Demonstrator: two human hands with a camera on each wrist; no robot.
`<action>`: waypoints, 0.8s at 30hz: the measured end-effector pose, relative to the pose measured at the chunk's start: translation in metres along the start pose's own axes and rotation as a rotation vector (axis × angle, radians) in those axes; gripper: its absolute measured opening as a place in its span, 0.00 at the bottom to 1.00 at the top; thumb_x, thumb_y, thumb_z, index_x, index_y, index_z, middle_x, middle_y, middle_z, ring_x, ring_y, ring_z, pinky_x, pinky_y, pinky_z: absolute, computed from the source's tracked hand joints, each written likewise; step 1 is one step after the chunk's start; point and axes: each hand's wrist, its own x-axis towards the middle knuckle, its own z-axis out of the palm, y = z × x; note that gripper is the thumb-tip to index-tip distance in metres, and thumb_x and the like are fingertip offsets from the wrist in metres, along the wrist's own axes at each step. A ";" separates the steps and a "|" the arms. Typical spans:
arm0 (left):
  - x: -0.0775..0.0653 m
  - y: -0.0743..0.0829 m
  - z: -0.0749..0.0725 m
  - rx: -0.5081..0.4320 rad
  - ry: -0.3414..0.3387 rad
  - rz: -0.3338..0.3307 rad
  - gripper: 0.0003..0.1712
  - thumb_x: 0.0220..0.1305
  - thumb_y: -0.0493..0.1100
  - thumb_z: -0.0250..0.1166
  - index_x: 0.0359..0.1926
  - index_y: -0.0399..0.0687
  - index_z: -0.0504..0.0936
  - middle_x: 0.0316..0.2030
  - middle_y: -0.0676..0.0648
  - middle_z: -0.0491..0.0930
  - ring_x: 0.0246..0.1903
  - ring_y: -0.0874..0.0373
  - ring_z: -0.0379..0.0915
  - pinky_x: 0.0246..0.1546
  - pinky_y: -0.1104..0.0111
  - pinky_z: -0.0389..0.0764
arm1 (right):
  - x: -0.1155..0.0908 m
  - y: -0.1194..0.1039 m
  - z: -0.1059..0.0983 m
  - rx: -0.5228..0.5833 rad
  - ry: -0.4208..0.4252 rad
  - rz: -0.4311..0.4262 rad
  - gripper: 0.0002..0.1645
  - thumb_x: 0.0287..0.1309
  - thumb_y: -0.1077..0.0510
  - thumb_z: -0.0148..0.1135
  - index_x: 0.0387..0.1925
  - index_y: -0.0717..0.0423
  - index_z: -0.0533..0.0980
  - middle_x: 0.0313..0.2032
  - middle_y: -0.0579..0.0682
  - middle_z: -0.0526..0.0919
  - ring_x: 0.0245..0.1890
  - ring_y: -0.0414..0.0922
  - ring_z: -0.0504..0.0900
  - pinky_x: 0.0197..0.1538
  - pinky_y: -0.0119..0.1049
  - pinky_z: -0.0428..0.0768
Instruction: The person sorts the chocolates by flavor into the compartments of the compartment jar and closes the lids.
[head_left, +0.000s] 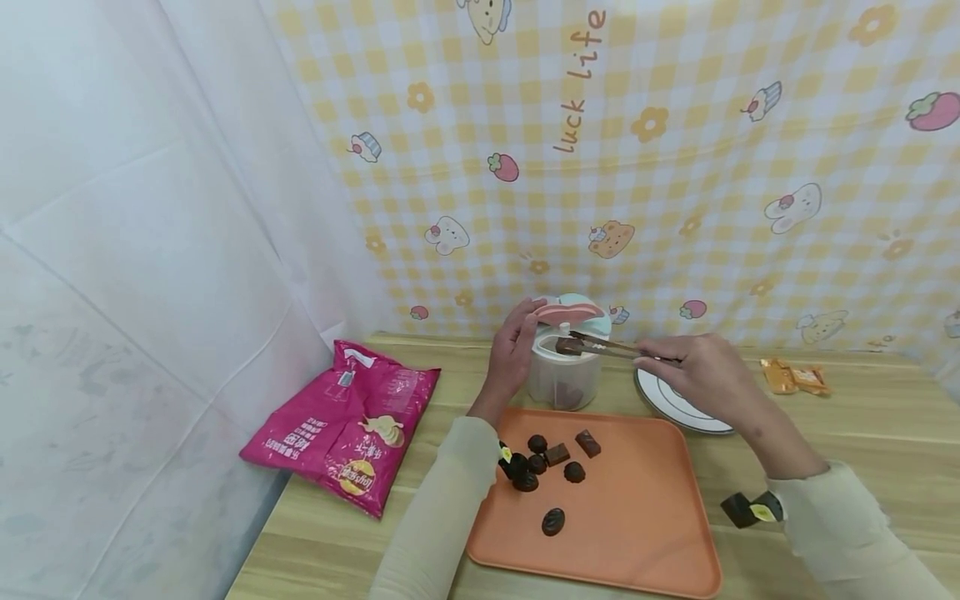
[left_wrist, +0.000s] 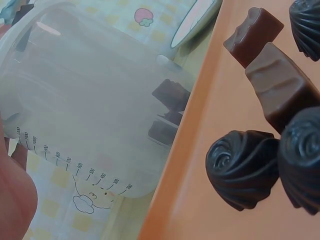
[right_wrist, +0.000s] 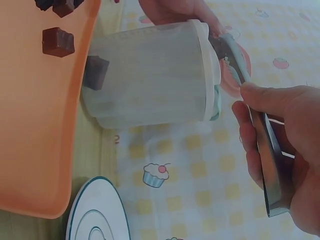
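A clear plastic canister [head_left: 546,385] with a pale lid stands behind an orange tray [head_left: 637,517]. My left hand [head_left: 512,354] holds the canister at its upper left, fingers at the raised pink flap [head_left: 567,313]. Metal tongs [head_left: 626,347] are gripped in my right hand [head_left: 701,373]. Between their tips, a brown chocolate [head_left: 567,346] is at the canister's opening. Through the cloudy wall, dark chocolate pieces [left_wrist: 171,95] show at the bottom. Several more lie on the tray, among them a rectangular chocolate [head_left: 557,454] and a swirled chocolate [left_wrist: 242,170].
Left of the tray lies a magenta chip bag [head_left: 352,425]. A white plate [head_left: 678,406] with a dark rim is partly under my right forearm. Orange wrapped packets [head_left: 795,377] lie farther right. A checkered cloth [head_left: 645,183] hangs behind the table.
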 end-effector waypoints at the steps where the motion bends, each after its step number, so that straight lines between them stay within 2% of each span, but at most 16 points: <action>1: 0.000 0.000 0.000 0.000 0.002 0.004 0.24 0.84 0.48 0.47 0.64 0.40 0.80 0.68 0.40 0.74 0.74 0.39 0.56 0.73 0.56 0.59 | 0.000 -0.001 0.001 0.001 -0.004 0.003 0.14 0.59 0.62 0.75 0.48 0.57 0.89 0.42 0.54 0.90 0.34 0.48 0.90 0.28 0.35 0.80; 6: 0.000 -0.001 0.000 -0.005 0.010 0.008 0.21 0.83 0.43 0.49 0.63 0.39 0.81 0.67 0.42 0.75 0.74 0.38 0.57 0.73 0.56 0.59 | 0.003 -0.002 0.003 -0.021 -0.022 0.009 0.13 0.61 0.59 0.74 0.48 0.55 0.89 0.42 0.52 0.90 0.35 0.47 0.90 0.30 0.42 0.83; 9: 0.001 -0.002 0.000 -0.003 0.014 0.000 0.21 0.83 0.44 0.49 0.64 0.39 0.80 0.67 0.41 0.75 0.74 0.39 0.57 0.73 0.56 0.59 | 0.005 -0.003 0.004 -0.030 -0.040 0.020 0.13 0.63 0.58 0.72 0.49 0.53 0.89 0.42 0.51 0.90 0.37 0.47 0.90 0.33 0.44 0.84; 15: 0.001 0.000 0.000 0.002 0.010 -0.018 0.24 0.84 0.49 0.48 0.65 0.40 0.80 0.68 0.38 0.73 0.74 0.41 0.57 0.73 0.57 0.59 | 0.007 -0.004 0.007 -0.018 -0.066 0.053 0.13 0.65 0.57 0.72 0.50 0.53 0.89 0.43 0.51 0.90 0.36 0.46 0.90 0.30 0.39 0.81; 21: 0.000 -0.001 0.000 0.005 0.008 -0.022 0.24 0.84 0.49 0.47 0.65 0.40 0.80 0.68 0.37 0.73 0.74 0.41 0.57 0.73 0.58 0.59 | 0.005 -0.003 0.007 0.005 -0.070 0.079 0.14 0.64 0.57 0.72 0.51 0.54 0.88 0.44 0.52 0.90 0.29 0.39 0.87 0.24 0.34 0.75; 24: -0.001 0.018 -0.001 -0.024 0.013 -0.030 0.22 0.84 0.42 0.48 0.64 0.34 0.79 0.67 0.32 0.72 0.74 0.39 0.56 0.73 0.55 0.58 | 0.004 -0.003 0.007 0.010 -0.076 0.093 0.15 0.64 0.56 0.72 0.51 0.54 0.88 0.44 0.52 0.90 0.28 0.37 0.85 0.24 0.33 0.74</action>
